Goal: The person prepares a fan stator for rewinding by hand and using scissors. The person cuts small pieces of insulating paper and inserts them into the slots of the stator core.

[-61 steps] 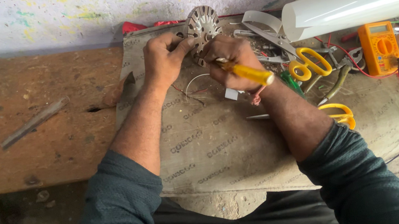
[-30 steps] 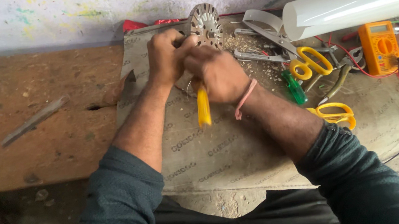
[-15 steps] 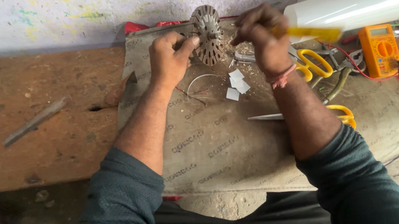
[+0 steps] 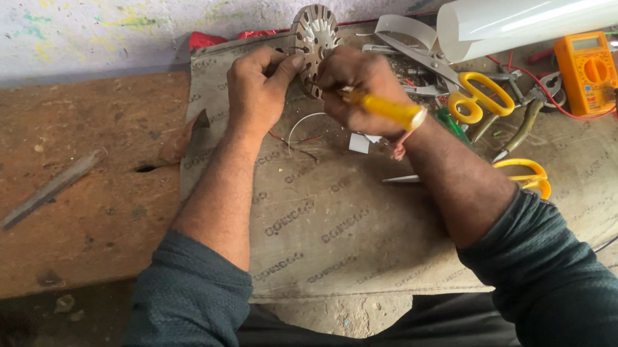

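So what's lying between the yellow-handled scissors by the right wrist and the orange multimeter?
In the head view, between the yellow-handled scissors and the orange multimeter lie grey metal pliers and a thin red wire on the sackcloth mat.

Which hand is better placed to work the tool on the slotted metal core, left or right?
Right. The right hand already grips the yellow-handled tool at the slotted metal core, while the left hand steadies that core.
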